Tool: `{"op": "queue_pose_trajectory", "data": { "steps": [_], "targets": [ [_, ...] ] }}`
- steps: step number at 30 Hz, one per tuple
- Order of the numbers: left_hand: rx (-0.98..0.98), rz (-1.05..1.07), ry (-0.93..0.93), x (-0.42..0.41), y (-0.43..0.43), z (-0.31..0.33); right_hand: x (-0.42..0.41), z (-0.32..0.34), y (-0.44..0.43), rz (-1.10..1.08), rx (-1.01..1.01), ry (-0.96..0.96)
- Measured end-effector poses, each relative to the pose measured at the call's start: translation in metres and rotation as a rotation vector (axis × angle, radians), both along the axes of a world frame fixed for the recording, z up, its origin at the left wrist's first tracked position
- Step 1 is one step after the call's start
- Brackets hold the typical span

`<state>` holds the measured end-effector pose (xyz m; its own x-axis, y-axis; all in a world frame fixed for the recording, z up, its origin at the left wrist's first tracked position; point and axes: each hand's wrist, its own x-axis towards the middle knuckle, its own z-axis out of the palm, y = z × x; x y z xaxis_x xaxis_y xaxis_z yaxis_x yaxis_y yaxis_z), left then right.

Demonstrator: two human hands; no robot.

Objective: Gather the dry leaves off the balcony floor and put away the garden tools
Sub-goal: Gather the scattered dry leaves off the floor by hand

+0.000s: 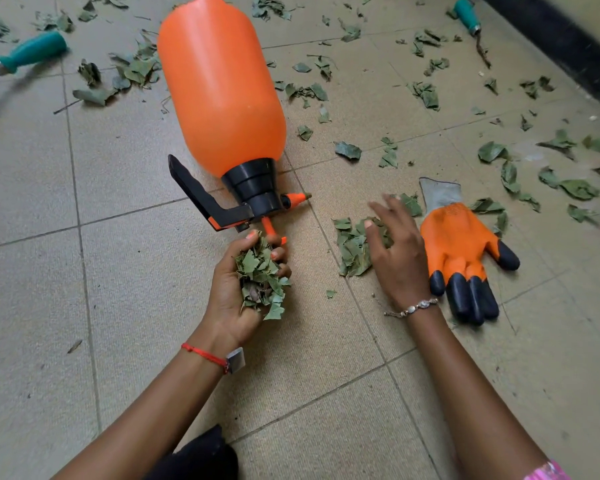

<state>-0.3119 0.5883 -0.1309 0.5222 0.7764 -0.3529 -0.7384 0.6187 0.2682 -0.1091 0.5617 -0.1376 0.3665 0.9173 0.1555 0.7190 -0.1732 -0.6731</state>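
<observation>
Head view: a bunch [262, 282] of dry leaves is held in the left hand [238, 292], which is turned palm up with its fingers curled round it. The right hand [399, 251] is spread palm down, fingers straight, over a small pile [352, 247] of leaves on the floor [136, 306]; nothing is gripped by it. A red thread [205, 355] is worn on the left wrist and a bracelet [413, 308] on the right.

Just right of the right hand an orange glove [461, 244] with black fingertips is laid flat. An orange sprayer [219, 88] is laid on its side, its black head just beside the left hand's fingers. More leaves [426, 93] are scattered over the tiles beyond. A teal-handled tool [32, 51] is seen far left, and a second tool [466, 13] far right, near a black strip [568, 46] at the wall.
</observation>
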Motion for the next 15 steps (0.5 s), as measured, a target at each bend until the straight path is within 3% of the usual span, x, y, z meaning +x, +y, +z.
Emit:
{"op": "queue_pose_trajectory", "data": {
  "steps": [6,12,15],
  "targets": [
    [0.024,-0.011,0.004,-0.005,-0.004,0.0,0.012,-0.01,0.014,-0.017,-0.309,-0.204],
    [0.005,-0.008,-0.021,-0.009,-0.003,0.0,-0.02,-0.006,-0.024,-0.047,0.005,0.008],
    [0.008,-0.004,-0.016,-0.012,-0.002,0.001,-0.017,-0.011,-0.04,-0.181,-0.045,-0.044]
  ]
}}
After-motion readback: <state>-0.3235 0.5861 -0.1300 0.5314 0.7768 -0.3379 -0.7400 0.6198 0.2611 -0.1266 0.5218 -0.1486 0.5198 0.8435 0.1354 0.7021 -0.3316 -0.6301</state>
